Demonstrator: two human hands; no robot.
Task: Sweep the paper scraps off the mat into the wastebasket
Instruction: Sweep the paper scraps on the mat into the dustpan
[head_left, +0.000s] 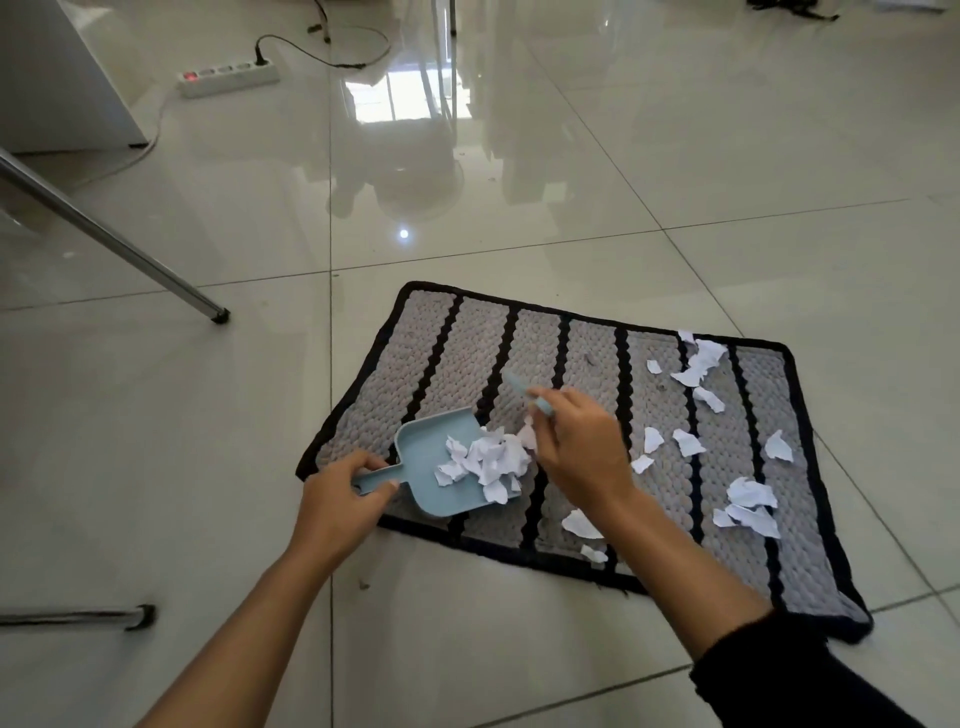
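Observation:
A grey mat (441, 343) with black stripes and a black border lies on the tiled floor. My left hand (340, 499) grips the handle of a small light-blue dustpan (421, 452) resting on the mat's near-left part. A heap of white paper scraps (485, 462) sits at the pan's mouth. My right hand (576, 441) is shut on a small light-blue brush (524, 392), its bristle end hidden behind the hand beside the heap. Several loose scraps (748, 501) lie scattered over the mat's right half. No wastebasket is in view.
A slanted metal leg (119, 249) ends on the floor at the left, and another leg tip (137, 617) lies at the lower left. A white power strip (228, 80) with its cable sits at the back left beside a white cabinet (57, 78).

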